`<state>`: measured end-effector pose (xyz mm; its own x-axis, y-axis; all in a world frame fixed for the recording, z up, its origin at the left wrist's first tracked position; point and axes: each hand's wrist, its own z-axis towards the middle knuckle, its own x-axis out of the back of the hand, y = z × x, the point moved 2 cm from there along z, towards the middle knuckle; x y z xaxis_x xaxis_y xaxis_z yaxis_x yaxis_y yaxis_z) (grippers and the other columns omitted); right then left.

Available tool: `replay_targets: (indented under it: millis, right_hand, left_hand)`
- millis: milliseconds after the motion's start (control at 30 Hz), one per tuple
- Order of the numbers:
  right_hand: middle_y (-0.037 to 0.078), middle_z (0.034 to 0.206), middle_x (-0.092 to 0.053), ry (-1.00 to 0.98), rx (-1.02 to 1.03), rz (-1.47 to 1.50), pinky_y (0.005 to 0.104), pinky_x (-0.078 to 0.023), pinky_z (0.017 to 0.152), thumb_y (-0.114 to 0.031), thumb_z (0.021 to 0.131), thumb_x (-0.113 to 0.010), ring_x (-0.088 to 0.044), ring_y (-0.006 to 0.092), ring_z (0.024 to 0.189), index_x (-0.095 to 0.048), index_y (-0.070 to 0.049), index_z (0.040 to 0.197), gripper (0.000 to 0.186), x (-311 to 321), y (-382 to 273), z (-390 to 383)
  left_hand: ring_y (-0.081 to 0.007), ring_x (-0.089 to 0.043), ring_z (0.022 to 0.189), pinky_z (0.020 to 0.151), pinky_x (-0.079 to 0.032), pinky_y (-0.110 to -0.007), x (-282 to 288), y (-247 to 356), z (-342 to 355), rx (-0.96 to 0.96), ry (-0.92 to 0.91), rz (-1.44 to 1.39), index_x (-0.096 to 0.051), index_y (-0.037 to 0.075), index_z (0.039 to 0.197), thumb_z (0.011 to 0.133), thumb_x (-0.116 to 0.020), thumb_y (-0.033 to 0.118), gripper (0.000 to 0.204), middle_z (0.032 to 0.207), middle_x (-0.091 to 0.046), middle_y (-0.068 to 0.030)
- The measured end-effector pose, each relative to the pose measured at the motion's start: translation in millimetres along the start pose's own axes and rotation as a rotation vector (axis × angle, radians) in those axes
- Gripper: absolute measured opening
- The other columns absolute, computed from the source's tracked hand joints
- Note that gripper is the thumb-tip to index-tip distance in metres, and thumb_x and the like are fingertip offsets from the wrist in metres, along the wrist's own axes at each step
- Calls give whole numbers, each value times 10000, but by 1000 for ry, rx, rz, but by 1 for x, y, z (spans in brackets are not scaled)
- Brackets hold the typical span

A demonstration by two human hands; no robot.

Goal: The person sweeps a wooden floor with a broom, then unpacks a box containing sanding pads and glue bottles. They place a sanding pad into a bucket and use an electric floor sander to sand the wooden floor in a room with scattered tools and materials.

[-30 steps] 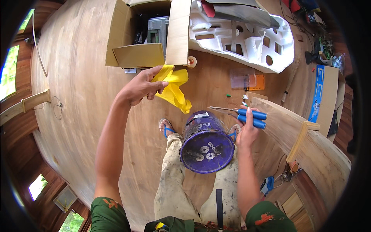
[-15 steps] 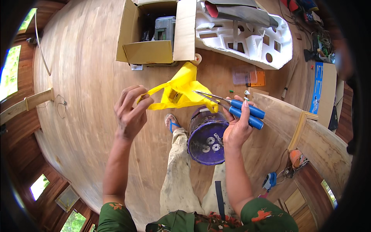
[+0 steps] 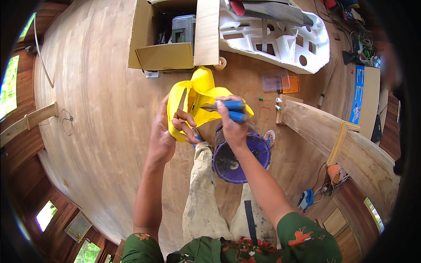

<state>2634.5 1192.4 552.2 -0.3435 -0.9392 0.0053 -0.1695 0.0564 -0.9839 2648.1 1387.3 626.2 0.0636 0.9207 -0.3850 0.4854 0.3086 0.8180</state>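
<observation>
My left hand (image 3: 169, 127) is closed on the near left side of a yellow cloth bag (image 3: 202, 81), its fingers around the strap and rim. The bag's mouth gapes toward me, and a yellow object with dark marks (image 3: 193, 106) shows inside. In my right hand (image 3: 232, 129) are two tools with thick blue handles (image 3: 234, 106) and metal shafts. Their shafts point left into the bag's mouth, and the tips are hard to make out. Just below my right hand, a dark purple bucket (image 3: 241, 160) stands bottom up between my legs.
Ahead are an open cardboard box (image 3: 164, 58) with a grey case (image 3: 183, 30), and white foam packing (image 3: 280, 48). A clear plastic box (image 3: 274, 82) and an orange flat item (image 3: 290, 84) lie on the floor. Wooden boards (image 3: 313, 118) stand at right, near a blue power tool (image 3: 305, 199).
My right hand has moved left, carrying the blue-handled tools into the bag's mouth. My left hand has shifted nearer and right, and the bag is now held wider around its opening.
</observation>
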Motion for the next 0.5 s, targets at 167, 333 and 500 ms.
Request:
replay_targets:
  millis: [167, 333, 500]
  right_hand:
    - [88, 1079, -741, -28, 188, -171, 331, -561, 893, -18, 957, -745, -710, 210, 995, -656, -31, 1120, 186, -16, 37, -10]
    - [80, 1105, -725, 240, 113, -163, 353, -549, 938, -157, 1005, -737, -695, 216, 1031, -662, -31, 1125, 190, 1, 42, 2]
    - [112, 1157, -717, 456, 33, 113, 351, -554, 962, -181, 1039, -698, -686, 219, 1095, -621, -27, 1150, 206, 19, 25, 31]
  left_hand:
    - [-195, -681, 564, 512, -634, -328, -1, 16, -4, 123, -9, -105, -271, 14, 1492, 1018, -556, 586, 796, 949, -635, -180]
    - [-186, -641, 513, 449, -584, -323, -7, 26, -1, 241, -15, -46, -112, 122, 1643, 1090, -512, 490, 776, 913, -644, -178]
    - [-162, -628, 501, 450, -578, -315, -11, 19, -1, 317, -39, -68, -161, 121, 1615, 1108, -469, 484, 695, 890, -660, -173]
